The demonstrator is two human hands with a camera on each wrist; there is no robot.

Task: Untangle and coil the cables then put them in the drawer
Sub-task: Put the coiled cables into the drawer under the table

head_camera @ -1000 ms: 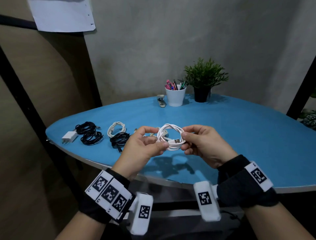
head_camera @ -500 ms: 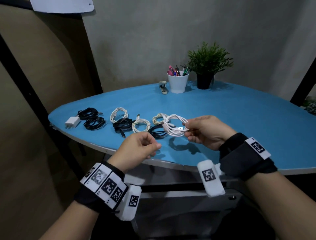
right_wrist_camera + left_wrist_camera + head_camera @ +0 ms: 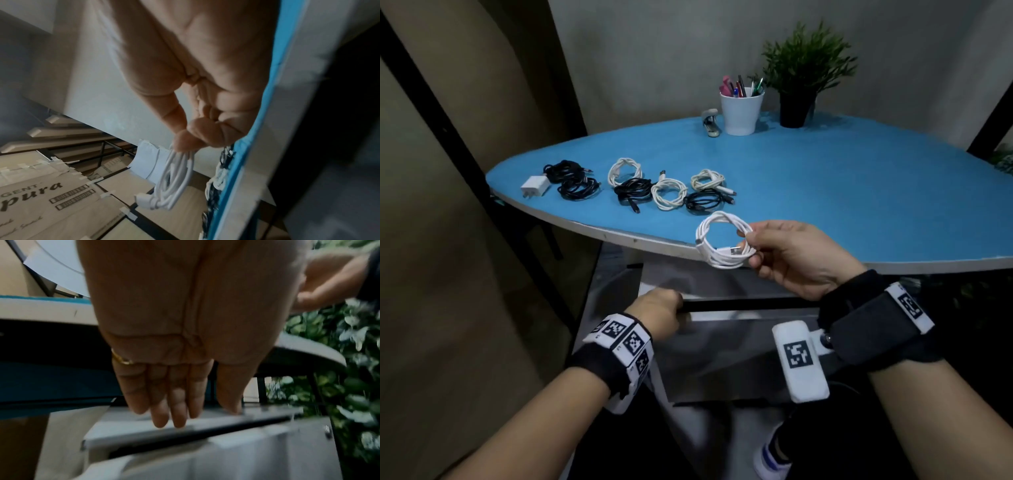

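Observation:
A coiled white cable hangs over the blue table's front edge, pinched between thumb and forefinger of my right hand. Below the tabletop, my left hand reaches down with straight fingers. Its fingertips touch the top edge of the grey drawer front. A dark gap shows along the drawer's top. Several coiled black and white cables and a white charger lie on the table's left part.
A white pen cup, a potted plant and a stapler stand at the table's back. A shoe shows on the floor below. Cardboard boxes stand to the left, foliage to the right.
My left hand let go of the white coil and dropped below the table edge to the drawer front. My right hand now holds the coil alone, nearer the front edge.

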